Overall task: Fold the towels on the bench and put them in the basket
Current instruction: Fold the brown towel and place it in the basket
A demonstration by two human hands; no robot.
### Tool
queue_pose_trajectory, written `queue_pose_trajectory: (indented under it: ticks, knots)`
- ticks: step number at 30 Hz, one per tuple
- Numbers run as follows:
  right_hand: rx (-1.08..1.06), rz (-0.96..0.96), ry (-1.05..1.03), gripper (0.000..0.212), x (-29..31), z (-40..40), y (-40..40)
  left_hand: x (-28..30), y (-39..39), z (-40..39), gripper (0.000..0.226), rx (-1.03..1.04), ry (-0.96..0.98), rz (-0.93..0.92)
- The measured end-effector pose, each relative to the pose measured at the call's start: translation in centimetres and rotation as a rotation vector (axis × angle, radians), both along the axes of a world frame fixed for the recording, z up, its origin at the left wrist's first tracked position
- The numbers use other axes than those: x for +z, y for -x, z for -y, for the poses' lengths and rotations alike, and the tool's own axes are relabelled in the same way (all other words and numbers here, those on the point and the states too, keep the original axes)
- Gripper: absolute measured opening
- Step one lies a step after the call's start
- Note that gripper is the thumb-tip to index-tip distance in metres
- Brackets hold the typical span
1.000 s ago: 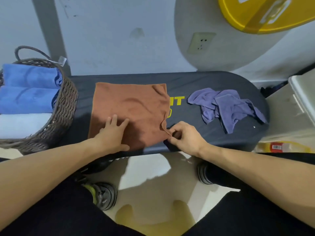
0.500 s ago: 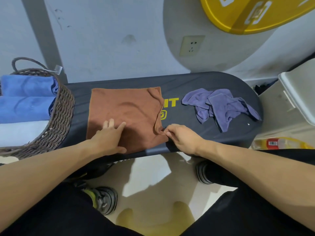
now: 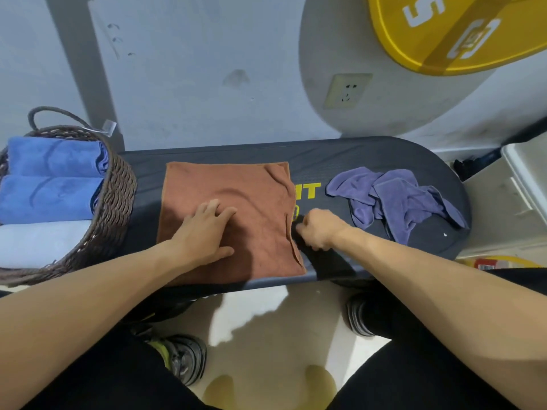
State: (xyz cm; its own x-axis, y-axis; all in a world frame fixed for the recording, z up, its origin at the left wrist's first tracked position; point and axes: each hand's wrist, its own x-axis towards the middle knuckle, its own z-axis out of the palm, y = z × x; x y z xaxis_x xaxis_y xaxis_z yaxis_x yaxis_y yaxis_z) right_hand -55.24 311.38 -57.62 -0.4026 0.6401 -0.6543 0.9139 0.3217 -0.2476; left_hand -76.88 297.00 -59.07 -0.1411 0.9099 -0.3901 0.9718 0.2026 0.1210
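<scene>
Pressing flat on the brown towel [image 3: 228, 208], my left hand [image 3: 204, 232] lay with straight fingers, holding nothing; my right hand [image 3: 318, 229] pinched the towel's right edge on the bench [image 3: 340, 155]; a purple towel [image 3: 396, 199] sat crumpled further right, the basket [image 3: 115, 202] at left; I judged the pinch could slip, or the lifted edge drag the cloth askew; yellow letters "IT" showed on the bench; a "5" on a yellow disc [image 3: 444, 34] above.
</scene>
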Motion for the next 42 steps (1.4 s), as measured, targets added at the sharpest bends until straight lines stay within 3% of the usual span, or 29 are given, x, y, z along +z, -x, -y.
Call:
queue_pose_trajectory:
  ticks: [6, 11, 16, 21, 29, 36, 38, 42]
  knots:
    - [-0.403, -0.256, -0.054, 0.047, -1.3, -4.5, 3.7, -0.7, 0.6, -1.9, 0.097, -0.009, 0.101, -0.016]
    - [-0.582, -0.371, 0.000, 0.034, -2.1, -8.2, 6.6, -1.0, 0.8, -2.4, 0.097, 0.012, 0.101, -0.040]
    - [-0.465, -0.296, -0.139, 0.033, -2.6, -10.0, 8.1, -1.4, 1.1, -2.1, 0.098, 0.019, 0.076, -0.045]
    - [-0.333, -0.232, -0.126, 0.011, -2.4, -10.5, 9.5, -1.6, 1.3, -1.9, 0.098, 0.001, 0.059, -0.053]
    - [-0.188, -0.213, -0.126, 0.021, -2.9, -10.8, 10.2, -1.6, 1.1, -2.1, 0.097, -0.003, 0.063, -0.056]
    - [-0.311, -0.339, -0.245, 0.017, -3.6, -11.0, 9.8, -1.8, 1.1, -2.1, 0.097, -0.009, 0.069, -0.046]
    - [-0.306, -0.305, -0.195, 0.008, -3.5, -11.1, 10.0, -1.8, 1.2, -2.2, 0.097, -0.009, 0.071, -0.043]
    - [-0.244, -0.187, -0.187, 0.018, -2.9, -11.4, 10.8, -1.6, 1.0, -2.3, 0.098, -0.005, 0.089, -0.059]
